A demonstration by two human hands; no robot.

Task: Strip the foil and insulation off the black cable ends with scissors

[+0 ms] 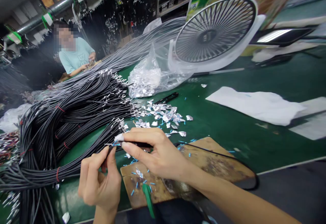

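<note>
My left hand (100, 178) is closed in a pinch on the end of a black cable, where thin blue and silvery wires (115, 143) stick out. Meeting it from the right, my right hand (159, 154) has its thumb and forefinger at those wires. A white cover (119, 137) wraps one of its fingertips. Something slim and dark (144, 144) runs under the right fingers; whether it is a tool or cable I cannot tell. Behind both hands lies a large heap of black cables (84, 115) with bared, silvery ends, tied in bundles with red ties.
Foil scraps (165, 113) and blue bits litter the green table (193, 101). A worn wooden board (216, 159) with a green-handled tool (148, 200) lies below. A black cord (219, 154) loops right. Beyond are a plastic bag (147, 76), a fan (216, 30), white cloth (254, 105) and a seated person (76, 54).
</note>
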